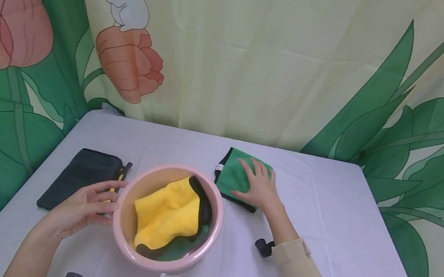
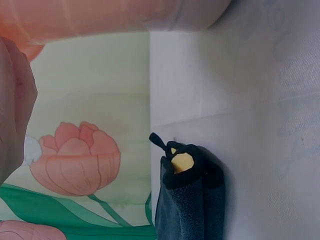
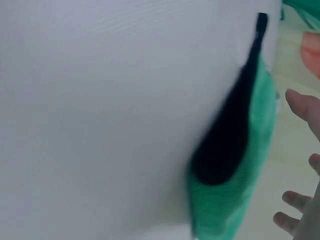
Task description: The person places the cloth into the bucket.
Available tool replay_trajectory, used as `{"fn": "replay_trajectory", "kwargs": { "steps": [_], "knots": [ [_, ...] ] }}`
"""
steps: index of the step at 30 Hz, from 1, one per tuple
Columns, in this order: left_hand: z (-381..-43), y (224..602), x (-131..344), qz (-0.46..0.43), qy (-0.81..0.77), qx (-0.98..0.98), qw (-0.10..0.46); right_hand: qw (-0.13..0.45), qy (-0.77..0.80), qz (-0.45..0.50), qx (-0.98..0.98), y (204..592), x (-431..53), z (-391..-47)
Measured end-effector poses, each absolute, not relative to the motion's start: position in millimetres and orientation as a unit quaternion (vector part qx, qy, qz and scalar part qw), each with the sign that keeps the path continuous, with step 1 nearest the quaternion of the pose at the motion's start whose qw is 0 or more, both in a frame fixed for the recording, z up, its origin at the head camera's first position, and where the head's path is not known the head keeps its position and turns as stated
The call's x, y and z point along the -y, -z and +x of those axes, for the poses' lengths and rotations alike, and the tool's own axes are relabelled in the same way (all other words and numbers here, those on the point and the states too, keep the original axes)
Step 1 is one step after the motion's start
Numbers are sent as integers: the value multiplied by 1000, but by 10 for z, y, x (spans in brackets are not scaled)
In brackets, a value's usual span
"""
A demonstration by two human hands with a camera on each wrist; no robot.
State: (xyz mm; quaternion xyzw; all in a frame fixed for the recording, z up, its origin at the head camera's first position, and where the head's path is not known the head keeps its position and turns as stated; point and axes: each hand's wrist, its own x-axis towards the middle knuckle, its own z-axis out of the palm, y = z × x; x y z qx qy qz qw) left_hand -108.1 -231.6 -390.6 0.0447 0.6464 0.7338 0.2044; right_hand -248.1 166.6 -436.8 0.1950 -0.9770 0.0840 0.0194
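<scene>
A pink bucket (image 1: 216,225) stands on the table, holding a yellow cloth (image 1: 169,210) with dark edging over a dark green part at the bottom. At its left side my left hand (image 1: 82,206) rests its extended fingertips against the outer rim; the left wrist view shows the bucket's wall (image 2: 110,17) along the top. My right hand (image 1: 259,188) is spread over a folded green cloth (image 1: 233,176) with black edging and a white tag. In the right wrist view the fingers are apart, beside the green cloth (image 3: 260,130).
A folded dark cloth (image 1: 82,179) with a loop and a yellow inside lies left of the bucket, close behind my left hand. A small black object (image 1: 263,248) shows beside my right wrist. A printed curtain (image 1: 251,65) hangs behind the white-covered table (image 1: 323,212).
</scene>
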Motion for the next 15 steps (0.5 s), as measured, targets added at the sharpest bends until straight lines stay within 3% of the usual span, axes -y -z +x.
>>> {"fn": "replay_trajectory", "kwargs": {
  "steps": [15],
  "knots": [
    [-1088, 3909, 2318, 54, -740, -638, 209, -43, -42, 181, 982, 4671, -1760, -2587]
  ]
}}
